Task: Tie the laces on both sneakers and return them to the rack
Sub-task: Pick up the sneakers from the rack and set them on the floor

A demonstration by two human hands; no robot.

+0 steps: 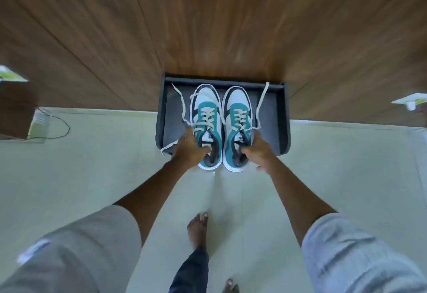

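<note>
Two teal, white and black sneakers stand side by side over a dark grey rack tray, toes pointing away from me. My left hand grips the collar of the left sneaker, fingers inside the opening. The right sneaker is held the same way by my right hand. Both heels stick out past the tray's front edge. The cream laces are untied: one loose end trails left across the tray, another runs up to the right.
Wood-panelled wall rises behind the tray. Pale tiled floor lies all around. A brown box with a black cable sits at far left. My bare feet stand just below the sneakers.
</note>
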